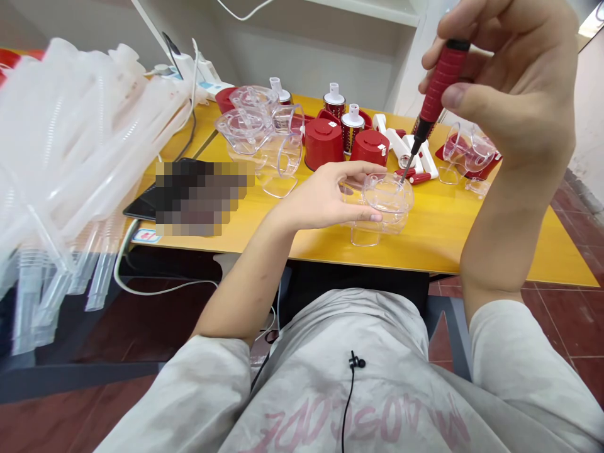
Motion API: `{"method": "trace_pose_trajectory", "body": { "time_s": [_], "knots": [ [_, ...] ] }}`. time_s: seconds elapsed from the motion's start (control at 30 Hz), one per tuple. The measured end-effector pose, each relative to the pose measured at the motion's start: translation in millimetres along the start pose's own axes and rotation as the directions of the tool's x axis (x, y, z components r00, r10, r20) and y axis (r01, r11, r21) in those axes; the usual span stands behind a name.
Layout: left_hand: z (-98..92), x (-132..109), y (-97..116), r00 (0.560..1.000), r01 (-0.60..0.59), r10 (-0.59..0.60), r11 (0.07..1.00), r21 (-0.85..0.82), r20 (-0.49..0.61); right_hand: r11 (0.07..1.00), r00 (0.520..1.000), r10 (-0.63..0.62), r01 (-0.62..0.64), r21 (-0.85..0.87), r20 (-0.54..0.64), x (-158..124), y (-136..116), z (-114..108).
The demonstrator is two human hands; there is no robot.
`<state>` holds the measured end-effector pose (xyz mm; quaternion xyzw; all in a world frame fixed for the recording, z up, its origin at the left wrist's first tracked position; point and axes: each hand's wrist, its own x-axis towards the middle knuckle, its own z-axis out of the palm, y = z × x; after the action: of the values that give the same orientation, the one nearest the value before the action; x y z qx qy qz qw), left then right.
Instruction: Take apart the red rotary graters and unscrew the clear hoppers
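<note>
My left hand is closed around a clear plastic housing near the table's front edge, thumb on the near side and fingers behind. In my right hand, raised above the table, is a screwdriver with a red and black handle, gripped between thumb and fingers. Its dark shaft slants down to the left, and the tip reaches the right part of the housing's round top. Whether a screw sits under the tip is too small to tell.
Behind stand red cups, perforated cylinders with white tops, white-and-red handles and more clear housings. Clear plastic tubes are piled at the left, beside a dark flat device and cables. The yellow table ends close to my body.
</note>
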<state>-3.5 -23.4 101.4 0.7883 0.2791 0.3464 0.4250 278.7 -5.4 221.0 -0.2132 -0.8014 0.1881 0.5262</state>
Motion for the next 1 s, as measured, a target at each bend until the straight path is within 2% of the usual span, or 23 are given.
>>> {"method": "trace_pose_trajectory", "body": {
  "time_s": [0.13,0.3,0.43,0.5,0.6,0.7,0.77,0.9,1.0],
  "knots": [
    [0.0,-0.7,4.0,1.000,-0.005,0.006,1.000,0.007,-0.004,0.999,0.999,-0.007,0.006,0.034,0.032,2.1,6.0,-1.2],
    [0.2,-0.8,2.5,1.000,-0.005,0.005,1.000,0.008,-0.001,0.991,1.000,-0.025,0.024,-0.129,0.000,6.2,6.9,1.0],
    [-0.4,-0.5,-0.4,1.000,0.000,0.000,1.000,0.006,-0.002,0.999,0.999,0.038,-0.038,-0.026,0.023,-2.1,-2.4,5.9],
    [-0.8,-0.3,-0.6,1.000,-0.001,0.001,1.000,-0.002,0.003,0.998,0.999,0.026,-0.027,0.048,0.031,-6.9,-3.0,7.9],
    [-1.1,0.3,-0.3,1.000,-0.003,0.003,1.000,-0.004,0.011,1.000,1.000,0.002,-0.002,-0.012,-0.014,-10.5,4.5,10.4],
    [-1.0,0.8,-0.8,1.000,-0.009,0.009,1.000,-0.017,0.016,0.993,0.989,-0.071,0.058,-0.101,-0.131,-11.2,15.6,13.5],
    [-0.8,0.9,-1.3,1.000,-0.012,0.012,1.000,-0.016,0.017,0.994,0.981,-0.109,0.103,-0.045,-0.160,-12.7,19.3,16.8],
    [-0.6,1.1,-1.6,1.000,-0.003,0.003,1.000,-0.005,0.012,0.987,0.989,0.003,0.020,0.159,-0.145,-20.9,12.8,27.0],
    [-1.0,1.0,-0.9,1.000,-0.006,0.006,1.000,-0.004,0.012,0.971,0.992,0.018,0.013,0.239,-0.128,-25.3,6.6,32.8]
  ]
}}
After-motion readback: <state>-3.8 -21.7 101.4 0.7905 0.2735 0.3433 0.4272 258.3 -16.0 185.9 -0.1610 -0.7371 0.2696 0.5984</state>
